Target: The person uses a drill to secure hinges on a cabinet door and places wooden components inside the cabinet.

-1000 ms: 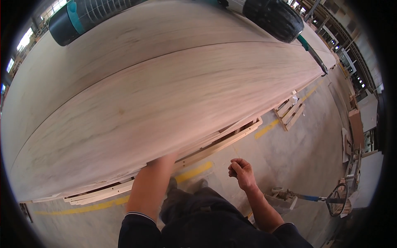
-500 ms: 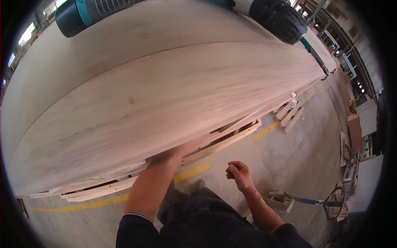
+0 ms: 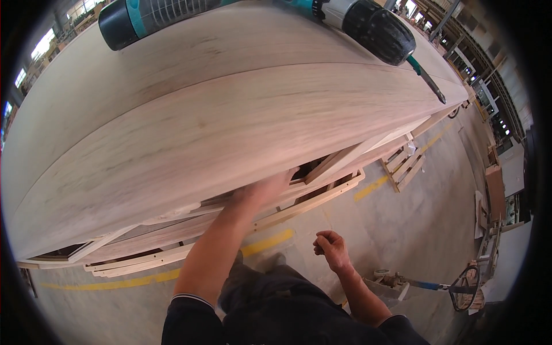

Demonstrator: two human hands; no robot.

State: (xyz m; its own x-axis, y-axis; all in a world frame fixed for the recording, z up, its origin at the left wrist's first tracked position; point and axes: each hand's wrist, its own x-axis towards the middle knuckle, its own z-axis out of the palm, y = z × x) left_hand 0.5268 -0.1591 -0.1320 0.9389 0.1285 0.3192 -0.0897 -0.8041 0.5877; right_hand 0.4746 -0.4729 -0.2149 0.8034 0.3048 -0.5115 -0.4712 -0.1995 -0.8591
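Observation:
A wide, pale wooden panel (image 3: 190, 129) with a seam running along it spreads before me. My left hand (image 3: 275, 187) reaches to its near edge, beside a gap over the wooden framework (image 3: 339, 164). Motion blur and the edge obscure its fingers, so its grip cannot be made out. Over the floor, apart from the panel, my right hand (image 3: 332, 248) is held closed, thumb pressed against curled fingers. Whatever may be inside that hand is hidden. A teal and black cordless drill (image 3: 376, 29) lies on the panel's far part, its driver bit (image 3: 428, 80) pointing right.
Wooden slats (image 3: 305, 201) show low beneath the panel. A small pallet (image 3: 404, 164) rests on the floor at right, near a yellow line (image 3: 371, 188). Farther right is a low device with a blue handle (image 3: 428, 284). Boards (image 3: 494, 187) stand along the right side.
The panel's near edge has shifted away from me, with the drill on it, uncovering more framework and more of my left hand. My right hand has dropped slightly and stays closed.

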